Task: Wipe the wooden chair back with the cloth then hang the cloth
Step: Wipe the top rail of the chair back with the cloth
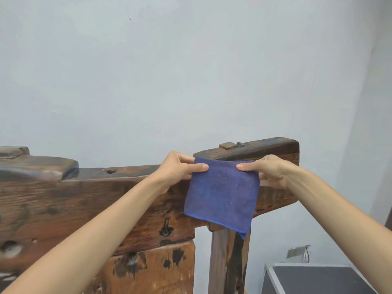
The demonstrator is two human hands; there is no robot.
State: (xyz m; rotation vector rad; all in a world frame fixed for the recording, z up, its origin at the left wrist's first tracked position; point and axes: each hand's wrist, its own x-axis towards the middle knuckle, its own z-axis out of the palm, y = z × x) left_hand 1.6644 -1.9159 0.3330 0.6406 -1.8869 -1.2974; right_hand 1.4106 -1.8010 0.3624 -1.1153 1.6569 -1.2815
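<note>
A dark blue folded cloth (222,194) hangs flat against the front of the wooden chair back (95,198), a thick rough top rail of dark stained wood. My left hand (179,169) pinches the cloth's upper left corner, thumb on the front. My right hand (268,171) pinches the upper right corner the same way. The cloth's top edge sits just below the raised right end of the rail (254,148). Its lower corner droops over the upright wooden post (228,259).
A pale grey wall (191,71) fills the background. A dark case with metal edging (314,279) stands at the lower right beside the post. A lighter wooden block (157,266) sits under the rail. The rail's left end carries a raised wooden piece (38,166).
</note>
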